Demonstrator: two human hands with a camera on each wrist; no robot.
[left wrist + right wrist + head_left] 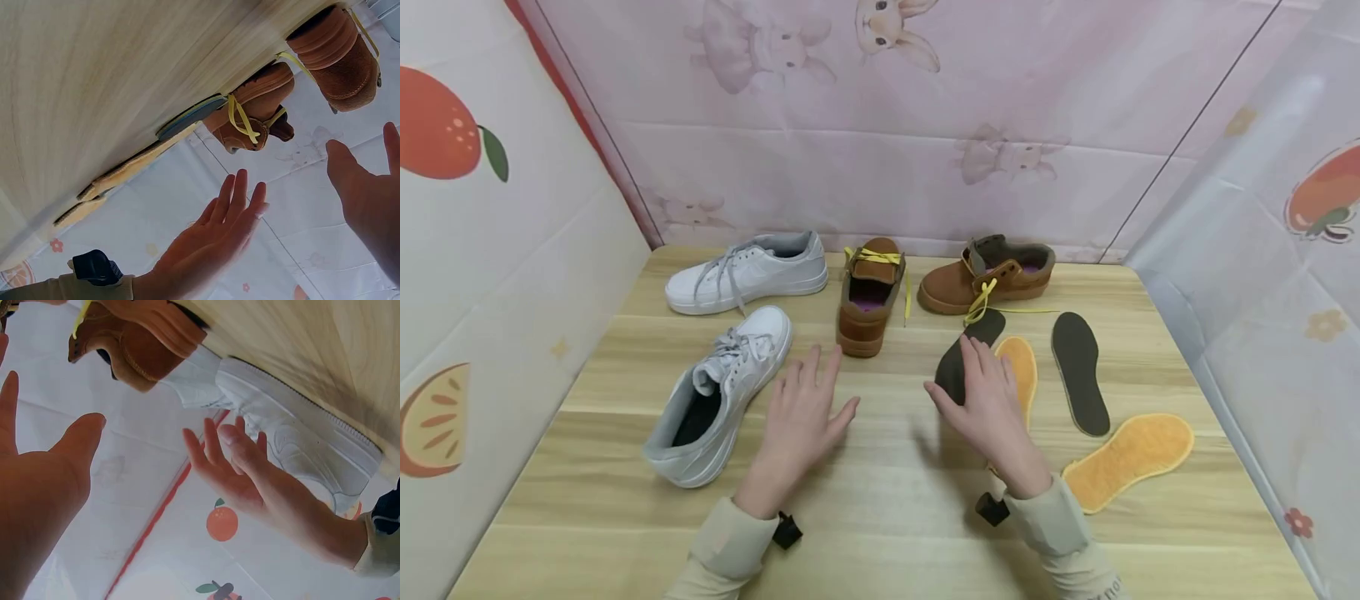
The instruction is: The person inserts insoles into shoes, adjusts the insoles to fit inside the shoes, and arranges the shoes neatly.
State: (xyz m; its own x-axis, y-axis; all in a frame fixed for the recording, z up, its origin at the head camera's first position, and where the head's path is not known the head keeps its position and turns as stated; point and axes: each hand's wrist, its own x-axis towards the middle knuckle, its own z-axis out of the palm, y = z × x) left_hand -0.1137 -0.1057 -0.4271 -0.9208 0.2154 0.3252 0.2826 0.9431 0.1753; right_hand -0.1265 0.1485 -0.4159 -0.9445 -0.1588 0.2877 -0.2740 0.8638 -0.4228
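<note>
My left hand (801, 412) hovers over the table with fingers spread, holding nothing. It lies between the nearer white sneaker (748, 358) and the heel of a brown shoe (861, 329) with a yellow lace. My right hand (992, 404), also with fingers extended and nothing in it, is above the table beside a dark insole (952, 373) and an orange fuzzy insole (1019, 367), partly covering both from the head camera. In the left wrist view the right hand (212, 228) is raised off the tabletop. The right wrist view shows the left hand (262, 494) with loosely bent fingers.
A second white sneaker (752, 275) lies at the back left. Another brown shoe (1000, 275), its yellow lace trailing, stands at the back right. Further right are a second dark insole (1080, 375) and a second orange insole (1131, 458). Printed cloth walls (880, 167) enclose the table.
</note>
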